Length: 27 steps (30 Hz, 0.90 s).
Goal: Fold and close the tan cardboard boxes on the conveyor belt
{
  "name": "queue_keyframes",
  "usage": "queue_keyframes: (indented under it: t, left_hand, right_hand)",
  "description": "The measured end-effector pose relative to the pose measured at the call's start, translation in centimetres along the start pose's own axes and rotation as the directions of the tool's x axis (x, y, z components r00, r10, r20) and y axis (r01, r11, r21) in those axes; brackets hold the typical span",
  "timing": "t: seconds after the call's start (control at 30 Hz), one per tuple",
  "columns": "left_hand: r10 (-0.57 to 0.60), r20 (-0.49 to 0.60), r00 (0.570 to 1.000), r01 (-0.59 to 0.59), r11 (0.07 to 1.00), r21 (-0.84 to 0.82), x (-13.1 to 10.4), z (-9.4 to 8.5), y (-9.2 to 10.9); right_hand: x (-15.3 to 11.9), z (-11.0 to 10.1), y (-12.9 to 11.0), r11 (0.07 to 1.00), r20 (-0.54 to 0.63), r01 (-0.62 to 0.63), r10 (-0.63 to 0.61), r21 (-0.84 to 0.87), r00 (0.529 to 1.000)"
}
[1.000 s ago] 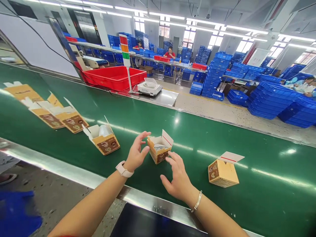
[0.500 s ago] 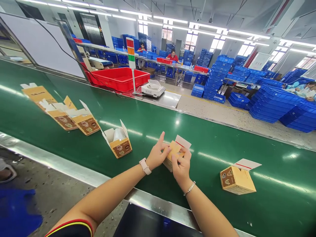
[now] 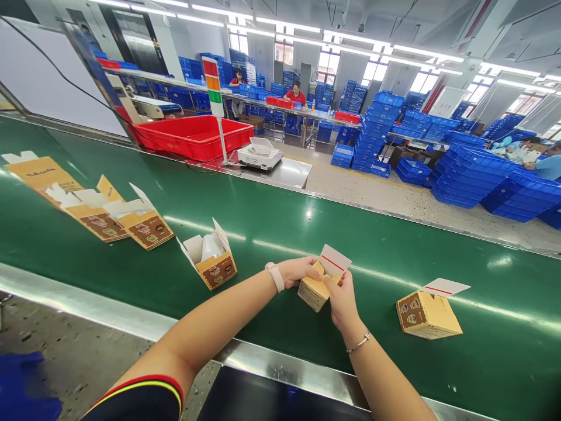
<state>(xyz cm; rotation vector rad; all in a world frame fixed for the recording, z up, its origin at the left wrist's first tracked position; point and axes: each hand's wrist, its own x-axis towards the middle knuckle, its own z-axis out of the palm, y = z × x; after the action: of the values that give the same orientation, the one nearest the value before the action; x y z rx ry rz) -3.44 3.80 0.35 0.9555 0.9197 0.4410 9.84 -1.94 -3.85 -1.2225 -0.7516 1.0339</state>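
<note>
Between my hands is a small yellow-brown cardboard box (image 3: 313, 294) on the green conveyor belt, its white flap with a red strip standing up at the back. My left hand (image 3: 299, 271) grips its left side, thumb on the folded top. My right hand (image 3: 344, 297) pinches the right side, with the thumb at the top panel. To the right sits a similar box (image 3: 429, 314), its top folded in and its red-striped flap raised. Left of my hands stands an open box (image 3: 214, 266) with a whitish packet inside.
More open boxes (image 3: 146, 225) stand farther left on the green belt (image 3: 280, 228). Behind the belt are a red bin (image 3: 193, 140), a signal light (image 3: 213, 88) and a white scale (image 3: 260, 155). Stacked blue crates (image 3: 377, 128) and several people are beyond.
My left fingers have come down from a raised position onto the box's left side. The box's top panel has been pushed down. The view has shifted a little.
</note>
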Motion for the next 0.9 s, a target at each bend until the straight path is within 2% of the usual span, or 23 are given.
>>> queue_keyframes:
  t: [0.13,0.23,0.3,0.33,0.37,0.4,0.43,0.47,0.5,0.53,0.57,0.6,0.63,0.67,0.7,0.77,0.8,0.83,0.87,0.9]
  left_hand:
    - [-0.047,0.028,0.999,0.046,0.998,0.043,0.9,1.3,1.1]
    - [0.006,-0.035,0.999,-0.004,0.998,0.066,0.7,2.4,1.7]
    - [0.123,-0.142,0.982,-0.110,0.989,0.099,-0.5,2.8,1.4]
    - [0.234,-0.202,0.951,-0.208,0.968,0.140,-1.6,2.9,1.1]
    - [0.378,-0.256,0.890,-0.334,0.921,0.200,-2.9,2.9,0.5]
    - [0.550,-0.301,0.779,-0.476,0.831,0.288,-4.5,2.7,-0.2]
    - [0.706,-0.321,0.631,-0.604,0.707,0.368,-6.2,2.4,-1.0]
    - [0.834,-0.345,0.430,-0.696,0.550,0.462,-7.9,1.8,-1.9]
    - [0.911,-0.377,0.165,-0.730,0.370,0.574,-9.5,1.0,-2.7]
    - [0.901,-0.405,-0.154,-0.704,0.188,0.685,-10.9,0.1,-3.5]
    - [0.828,-0.395,-0.398,-0.615,0.079,0.785,-12.1,-1.1,-4.1]
    - [0.757,-0.401,-0.515,-0.527,0.089,0.845,-12.9,-2.5,-4.5]
    - [0.712,-0.440,-0.548,-0.475,0.168,0.864,-13.3,-3.9,-4.8]
    - [0.690,-0.521,-0.502,-0.465,0.292,0.836,-13.5,-5.4,-5.0]
    - [0.671,-0.622,-0.404,-0.488,0.418,0.767,-13.4,-6.8,-5.0]
    - [0.604,-0.783,-0.145,-0.573,0.594,0.564,-12.7,-9.2,-5.0]
    - [0.587,-0.810,-0.007,-0.616,0.635,0.465,-12.3,-10.0,-4.9]
    - [0.585,-0.802,0.120,-0.650,0.657,0.382,-11.8,-10.5,-4.9]
    - [0.601,-0.765,0.231,-0.669,0.670,0.323,-11.4,-10.7,-5.0]
    - [0.625,-0.714,0.314,-0.673,0.678,0.297,-11.1,-10.7,-5.1]
  right_hand:
    - [-0.5,-0.2,-1.0,0.997,-0.003,-0.064,0.064,0.035,0.998]
    - [-0.8,-1.0,-1.3,1.000,-0.072,-0.009,0.011,0.021,0.997]
    - [-1.4,-1.7,-1.6,0.989,-0.168,0.133,-0.141,-0.062,0.976]
    - [-1.9,-2.0,-1.8,0.960,-0.200,0.252,-0.273,-0.123,0.941]
    - [-2.5,-2.4,-2.1,0.901,-0.201,0.392,-0.425,-0.184,0.883]
    - [-3.3,-2.6,-2.4,0.811,-0.167,0.537,-0.577,-0.233,0.799]
    - [-4.1,-2.7,-2.7,0.699,-0.108,0.667,-0.707,-0.258,0.699]
    - [-5.0,-2.7,-3.1,0.590,-0.030,0.766,-0.797,-0.257,0.604]
    - [-5.8,-2.6,-3.4,0.507,0.060,0.827,-0.843,-0.242,0.534]
    - [-6.6,-2.4,-3.7,0.459,0.164,0.861,-0.853,-0.220,0.496]
    - [-7.2,-2.0,-3.9,0.442,0.283,0.876,-0.829,-0.195,0.481]
    - [-7.6,-1.4,-3.9,0.444,0.412,0.881,-0.781,-0.165,0.470]
    - [-7.9,-0.7,-3.9,0.456,0.538,0.880,-0.713,-0.133,0.450]
    - [-8.0,0.2,-3.6,0.466,0.648,0.879,-0.641,-0.098,0.412]
    - [-8.0,1.2,-3.2,0.468,0.730,0.882,-0.583,-0.057,0.357]
    - [-7.7,3.5,-2.0,0.445,0.817,0.895,-0.518,0.004,0.254]
    - [-7.5,4.7,-1.3,0.420,0.832,0.907,-0.504,0.002,0.232]
    - [-7.2,5.8,-0.5,0.395,0.838,0.918,-0.489,-0.032,0.240]
    - [-6.8,6.9,0.2,0.372,0.842,0.924,-0.467,-0.090,0.271]
    - [-6.4,7.8,0.8,0.355,0.843,0.921,-0.436,-0.159,0.314]
